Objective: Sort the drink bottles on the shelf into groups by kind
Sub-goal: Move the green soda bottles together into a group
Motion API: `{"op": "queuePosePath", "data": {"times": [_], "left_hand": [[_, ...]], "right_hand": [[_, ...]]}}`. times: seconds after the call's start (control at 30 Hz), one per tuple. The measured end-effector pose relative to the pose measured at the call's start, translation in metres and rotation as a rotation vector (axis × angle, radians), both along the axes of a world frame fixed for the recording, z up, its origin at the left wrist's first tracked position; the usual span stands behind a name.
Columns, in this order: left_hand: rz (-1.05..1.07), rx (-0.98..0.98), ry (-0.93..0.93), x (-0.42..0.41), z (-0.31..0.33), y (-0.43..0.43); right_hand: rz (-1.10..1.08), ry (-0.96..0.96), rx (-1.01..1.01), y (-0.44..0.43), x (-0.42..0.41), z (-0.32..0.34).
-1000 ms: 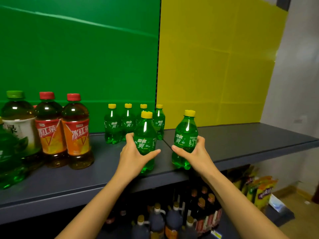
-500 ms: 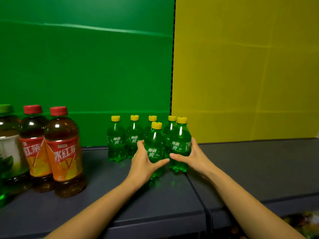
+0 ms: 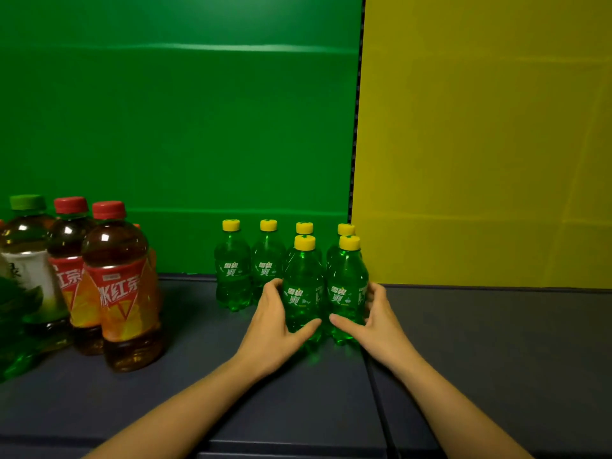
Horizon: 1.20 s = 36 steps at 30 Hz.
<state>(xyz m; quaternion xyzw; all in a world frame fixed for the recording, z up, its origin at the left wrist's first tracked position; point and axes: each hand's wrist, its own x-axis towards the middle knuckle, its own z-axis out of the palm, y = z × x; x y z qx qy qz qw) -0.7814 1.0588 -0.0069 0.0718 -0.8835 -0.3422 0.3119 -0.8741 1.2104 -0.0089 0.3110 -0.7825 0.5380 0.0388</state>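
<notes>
Green soda group: six small green bottles with yellow caps, all upright on the grey shelf, up against the seam where the green backdrop meets the yellow backdrop. Four stand in a far row and two in a near row.
Left front bottle: stands just in front of the third bottle of the far row, label facing the camera.
Right front bottle: right beside it, touching or nearly so, in front of the fourth one.
Left hand: wrapped around the left side of the left front bottle, thumb across the lower front, so it's holding that bottle.
Right hand: mirrors it on the right front bottle, fingers around the right side, thumb low on the front.
Key relation: each bottle's long axis is vertical and each sits straight ahead of its own hand, farther into the shelf. The far row is right behind, so there's little room left to push.
Likely step: looks like the pair is basically placed, and letting go means pulling the hands back toward the near edge and outward.
Other kinds: red-capped iced tea bottles and a green-capped tea bottle stand well apart at the left.
Watch out: thumbs dragging on release could tip these light bottles.
</notes>
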Motion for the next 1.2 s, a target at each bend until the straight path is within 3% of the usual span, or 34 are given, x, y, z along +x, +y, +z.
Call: {"op": "queuePosePath", "data": {"times": [0.27, 0.57, 0.67, 0.73, 0.83, 0.93, 1.2], "left_hand": [[0.068, -0.04, -0.005, -0.005, -0.004, 0.002], [0.093, -0.068, -0.089, -0.003, -0.003, 0.004], [0.203, -0.19, -0.147, 0.006, 0.001, 0.005], [0.27, -0.259, -0.066, 0.019, 0.004, 0.006], [0.339, -0.415, 0.11, 0.048, 0.005, 0.001], [0.383, -0.4, 0.168, 0.086, 0.002, -0.014], [0.651, -0.329, 0.118, 0.218, -0.014, -0.078]], "right_hand": [[-0.115, 0.129, 0.089, -0.004, 0.006, -0.002], [-0.197, 0.139, 0.125, -0.004, 0.008, 0.002], [-0.279, 0.211, 0.04, 0.004, 0.013, 0.009], [-0.3, 0.294, -0.073, 0.012, 0.018, 0.014], [-0.169, 0.37, -0.192, 0.021, 0.029, 0.022], [0.015, 0.394, -0.153, 0.016, 0.046, 0.026], [0.383, 0.359, 0.002, -0.053, 0.131, 0.024]]}}
